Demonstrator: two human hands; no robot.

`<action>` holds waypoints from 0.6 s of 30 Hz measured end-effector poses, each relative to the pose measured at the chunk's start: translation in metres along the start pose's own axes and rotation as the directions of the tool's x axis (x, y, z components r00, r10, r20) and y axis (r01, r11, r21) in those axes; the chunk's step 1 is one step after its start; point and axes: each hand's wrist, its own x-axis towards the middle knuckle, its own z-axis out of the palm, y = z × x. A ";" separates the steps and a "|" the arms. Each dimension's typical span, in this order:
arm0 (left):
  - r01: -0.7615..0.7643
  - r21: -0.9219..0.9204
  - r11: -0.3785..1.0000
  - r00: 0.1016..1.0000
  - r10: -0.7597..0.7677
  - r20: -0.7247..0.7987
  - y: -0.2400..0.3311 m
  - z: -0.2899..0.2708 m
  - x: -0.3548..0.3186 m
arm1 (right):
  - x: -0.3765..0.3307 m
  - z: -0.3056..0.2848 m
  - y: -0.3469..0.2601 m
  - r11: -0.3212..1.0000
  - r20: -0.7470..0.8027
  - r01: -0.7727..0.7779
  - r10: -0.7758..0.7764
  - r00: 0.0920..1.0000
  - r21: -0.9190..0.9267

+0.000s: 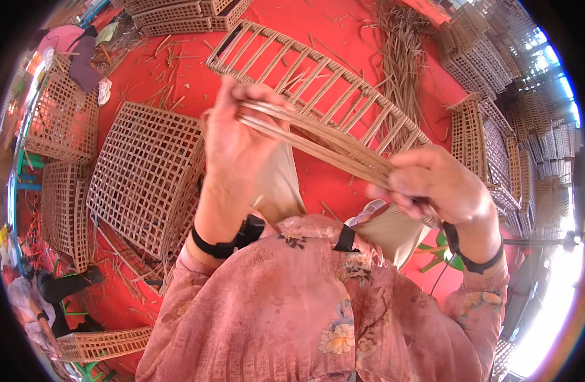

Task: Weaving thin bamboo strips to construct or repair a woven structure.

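Flat brown wicker strips (324,141) stretch in a loose bundle between my two hands, in front of my chest. My left hand (245,124) is closed around their left end, fingers curled over the top. At the lower right end, my right hand (440,181) grips the same strips, thumb on top; part of them disappears behind its fingers. Just beyond the bundle lies a long woven wicker frame (318,83) with ladder-like rungs. Its right end runs down behind my right hand. Both wrists wear black bands.
A wicker grid basket (146,181) stands at my left, with more baskets (63,118) behind it. Stacked baskets (477,57) line the right side. Long loose strips (404,63) lie on the red floor (305,19). Another person (35,305) sits at lower left beside a woven piece.
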 end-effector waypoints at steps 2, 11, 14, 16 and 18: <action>-0.028 -0.032 0.999 0.992 0.032 0.120 0.018 -0.003 0.003 | -0.024 -0.004 0.002 0.999 -0.047 0.024 -0.023 0.999 0.032; 0.025 0.087 0.996 0.970 -0.045 0.240 0.043 -0.004 0.021 | -0.077 0.005 -0.013 0.974 -0.233 0.217 -0.195 0.953 0.072; -0.009 0.055 0.998 0.964 -0.006 0.268 0.058 0.004 0.032 | -0.058 0.007 -0.037 0.984 -0.099 0.180 -0.179 0.979 0.003; -0.017 0.023 1.000 0.961 0.009 0.278 0.070 0.010 0.036 | -0.039 0.008 -0.051 0.984 -0.039 0.172 -0.170 0.985 0.051; -0.087 0.056 0.995 0.949 0.065 0.308 0.084 0.018 0.037 | -0.019 0.010 -0.065 0.966 0.089 0.116 -0.139 0.986 0.232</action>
